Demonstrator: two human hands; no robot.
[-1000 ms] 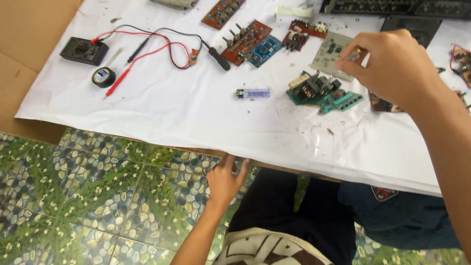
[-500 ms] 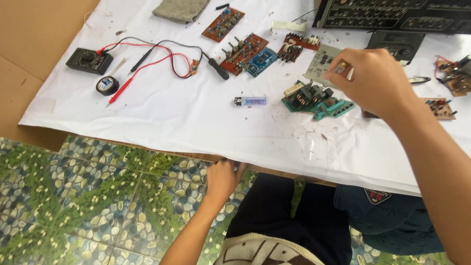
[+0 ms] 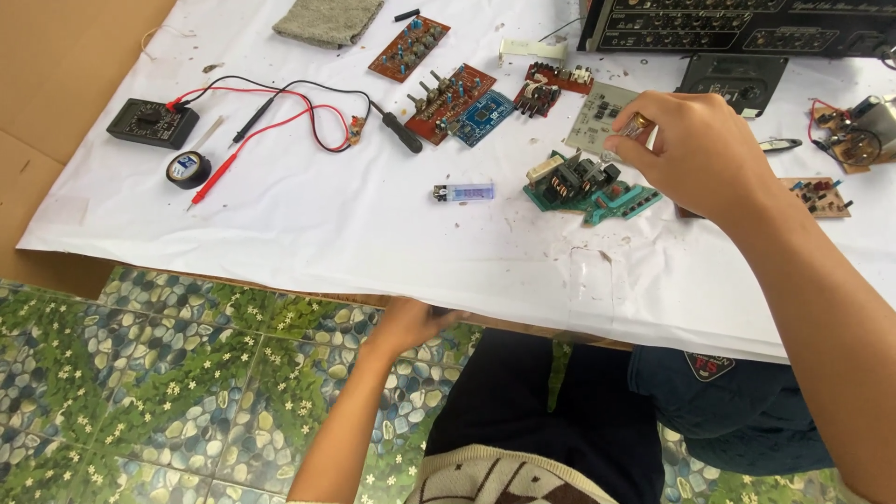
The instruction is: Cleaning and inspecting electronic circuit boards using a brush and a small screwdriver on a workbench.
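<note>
Head camera looks down on a white-covered tabletop (image 3: pixel 280 224) strewn with electronics. A person's right hand (image 3: pixel 700 154) hovers above the right half of the sheet, its fingers (image 3: pixel 644 140) pinched shut on a small clear part (image 3: pixel 633 126) held just over a pale circuit board (image 3: pixel 602 110). Directly below that hand lies a green board (image 3: pixel 588 187) crowded with dark components. The left hand (image 3: pixel 411 322) sits low at the near edge of the tabletop, fingers tucked under the sheet's overhang; whether they grip anything cannot be told.

Mid-sheet, a lighter (image 3: pixel 464 192) lies on its side, left of the green board. Farther back sit two brown boards (image 3: pixel 409 49) (image 3: pixel 448 101), a small blue board (image 3: pixel 483 117) and a black-handled screwdriver (image 3: pixel 397 129). At far left a black multimeter (image 3: pixel 152 122) rests with red and black leads (image 3: pixel 280 117) looping across the sheet, a roll of black tape (image 3: pixel 189 170) just beside it. A grey cloth (image 3: pixel 327 19) lies at the top edge, and a black amplifier (image 3: pixel 737 23) stands at the top right. Patterned floor tiles (image 3: pixel 187 373) show beneath.
</note>
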